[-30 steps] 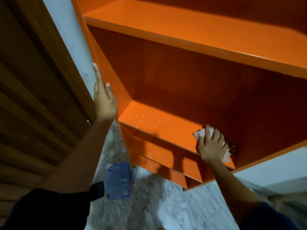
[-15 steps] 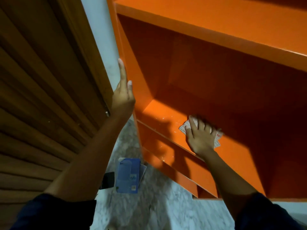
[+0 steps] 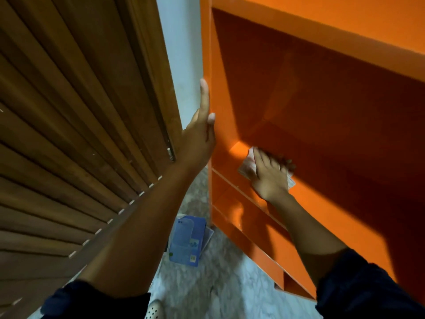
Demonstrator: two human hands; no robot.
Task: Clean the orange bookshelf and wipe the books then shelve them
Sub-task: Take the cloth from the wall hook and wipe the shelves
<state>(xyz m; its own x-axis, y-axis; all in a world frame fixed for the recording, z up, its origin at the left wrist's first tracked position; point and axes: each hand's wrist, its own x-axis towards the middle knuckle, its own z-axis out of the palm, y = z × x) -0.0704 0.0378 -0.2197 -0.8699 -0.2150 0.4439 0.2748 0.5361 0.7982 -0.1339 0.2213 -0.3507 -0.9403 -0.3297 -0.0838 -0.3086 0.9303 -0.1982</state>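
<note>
The orange bookshelf (image 3: 322, 88) fills the right half of the head view, its compartments holding no books. My right hand (image 3: 269, 176) presses a light cloth (image 3: 249, 161) flat onto a shelf board near the left inner corner; the fingers lie spread over the cloth and hide most of it. My left hand (image 3: 200, 132) rests with straight fingers against the outer left side panel of the bookshelf. A blue book (image 3: 187, 240) lies on the floor below, beside the shelf's left foot, with another thin book partly under it.
A brown slatted wooden door (image 3: 69, 134) stands at the left, close to the shelf, with a strip of pale wall (image 3: 181, 65) between them. The floor (image 3: 207, 284) is grey marbled stone. A light perforated shoe (image 3: 154, 309) shows at the bottom edge.
My right hand has slid the cloth leftward along the shelf board, from the right part toward the left corner. The view has shifted right to left; my left hand stays on the side panel.
</note>
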